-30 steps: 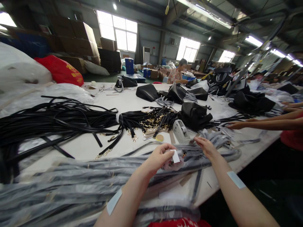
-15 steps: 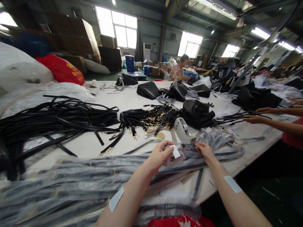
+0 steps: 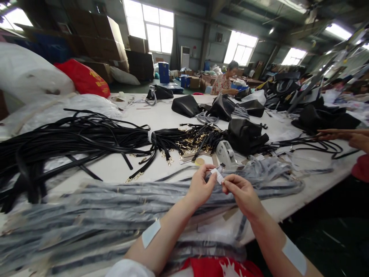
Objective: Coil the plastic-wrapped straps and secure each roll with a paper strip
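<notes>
A small white paper tag [image 3: 217, 176] is pinched in my left hand [image 3: 201, 184], with a dark strap end poking out just above the fingers. My right hand [image 3: 241, 192] is closed, thumb and fingertips meeting at the tag's right edge. Below and around both hands lie straps wrapped in clear plastic [image 3: 121, 200], spread lengthwise along the near side of the table. Right behind the hands stands a white tape dispenser [image 3: 226, 154]. A loose pile of plastic wrapping [image 3: 268, 168] lies to the right.
A tied bundle of black straps [image 3: 115, 134] with gold clasps [image 3: 198, 140] runs across the table. Black bags [image 3: 245, 134] stand behind it. At the right edge a co-worker's hands [image 3: 346, 135] reach over more straps. A red bag [image 3: 83, 79] sits at the back left.
My right hand has come left and up to the tag, where it was apart on the plastic-wrapped straps. The co-worker's hands have shifted right, and the view has turned slightly left.
</notes>
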Demonstrator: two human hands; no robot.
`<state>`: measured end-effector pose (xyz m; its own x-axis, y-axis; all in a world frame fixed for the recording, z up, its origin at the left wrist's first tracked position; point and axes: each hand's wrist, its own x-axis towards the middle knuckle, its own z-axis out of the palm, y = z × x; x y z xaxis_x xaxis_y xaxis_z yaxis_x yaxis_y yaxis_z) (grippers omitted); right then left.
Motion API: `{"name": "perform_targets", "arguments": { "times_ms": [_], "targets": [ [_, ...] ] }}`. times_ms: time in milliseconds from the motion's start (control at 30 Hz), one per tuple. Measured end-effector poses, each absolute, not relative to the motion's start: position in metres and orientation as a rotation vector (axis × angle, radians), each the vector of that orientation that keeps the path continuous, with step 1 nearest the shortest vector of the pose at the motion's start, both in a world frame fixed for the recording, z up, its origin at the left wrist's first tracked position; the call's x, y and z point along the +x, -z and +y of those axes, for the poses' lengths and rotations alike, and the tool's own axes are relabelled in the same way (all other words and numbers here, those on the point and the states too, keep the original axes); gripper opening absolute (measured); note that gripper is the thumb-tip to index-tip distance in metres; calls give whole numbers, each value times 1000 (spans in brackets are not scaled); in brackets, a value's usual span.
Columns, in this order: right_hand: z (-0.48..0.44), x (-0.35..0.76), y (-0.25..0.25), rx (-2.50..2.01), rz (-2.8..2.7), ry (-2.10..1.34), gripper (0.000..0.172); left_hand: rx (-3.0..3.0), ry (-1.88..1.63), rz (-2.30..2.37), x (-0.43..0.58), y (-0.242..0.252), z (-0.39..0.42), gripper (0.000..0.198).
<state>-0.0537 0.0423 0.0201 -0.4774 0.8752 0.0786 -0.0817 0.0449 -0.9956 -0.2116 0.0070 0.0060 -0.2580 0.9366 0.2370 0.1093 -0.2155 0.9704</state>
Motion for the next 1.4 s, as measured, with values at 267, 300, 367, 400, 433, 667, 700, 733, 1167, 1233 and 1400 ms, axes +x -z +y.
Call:
{"name": "perform_targets", "arguments": {
  "times_ms": [267,300,367,400,433,667,700,733,1167,1233,1400],
  "targets": [
    [47,-54,-12,-918,-1524,-1514,27,1200,-1578,1302,-213,-5,8,24],
    [47,-55,-14,-937,-1529,-1503,29,1188,-1582,1292,-212,-5,8,24],
    [48,-57,-17,-982,-1538,-1490,34,1164,-1588,1256,-210,-4,8,26],
    [49,-58,-18,-1004,-1543,-1488,36,1147,-1591,1234,-210,-4,8,27],
    [50,-59,-18,-1020,-1548,-1493,38,1128,-1594,1213,-210,-4,8,28],
    [58,-60,-9,-925,-1631,-1617,35,1200,-1670,1248,-214,-12,5,22],
    [58,-61,-9,-920,-1638,-1586,37,1257,-1678,1242,-213,-14,3,21],
    [57,-63,-9,-921,-1637,-1543,38,1319,-1687,1238,-212,-16,1,20],
    [59,-69,-7,-1078,-1696,-1240,28,1479,-1695,1166,-195,-20,-11,13],
    [59,-66,-9,-1100,-1737,-1217,25,1426,-1662,1169,-193,-19,-12,18],
    [54,-58,-23,-997,-1906,-1294,14,1236,-1654,1111,-200,-20,-11,56]
  ]
}}
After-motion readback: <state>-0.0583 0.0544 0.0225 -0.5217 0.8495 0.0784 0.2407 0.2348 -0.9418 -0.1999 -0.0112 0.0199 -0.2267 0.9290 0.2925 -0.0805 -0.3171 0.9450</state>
